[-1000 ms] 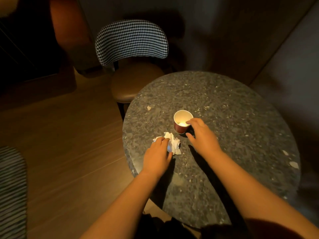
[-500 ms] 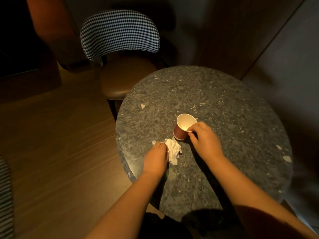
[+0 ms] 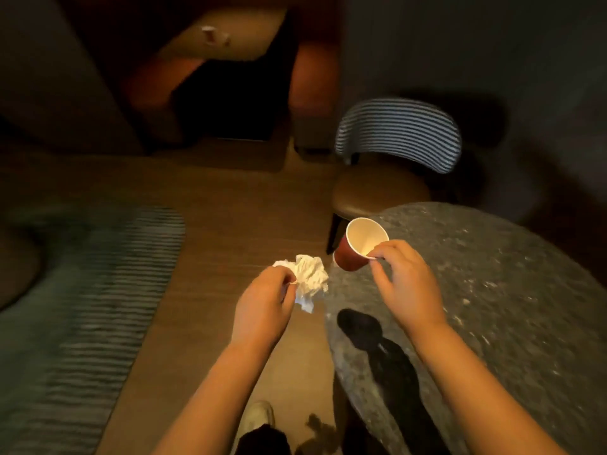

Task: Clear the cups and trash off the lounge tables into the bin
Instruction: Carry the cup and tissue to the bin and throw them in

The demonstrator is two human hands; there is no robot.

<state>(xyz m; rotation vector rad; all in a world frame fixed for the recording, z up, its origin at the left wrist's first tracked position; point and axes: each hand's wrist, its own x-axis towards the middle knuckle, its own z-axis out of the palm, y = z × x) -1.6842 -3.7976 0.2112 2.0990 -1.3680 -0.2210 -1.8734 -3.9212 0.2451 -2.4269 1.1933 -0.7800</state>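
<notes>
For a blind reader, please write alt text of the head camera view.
The left hand holds a crumpled white napkin and the right hand pinches the rim of a tilted red paper cup, beside a round stone table.

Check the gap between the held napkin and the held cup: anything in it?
Nothing held there. In the head view, only wood floor and the table's edge show between the crumpled napkin and the tilted red cup.

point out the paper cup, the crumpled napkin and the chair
paper cup [image 3: 351,257]: head view, red outer wall
crumpled napkin [image 3: 310,277]: head view, middle of the wad
chair [image 3: 377,192]: head view, brown seat
</notes>
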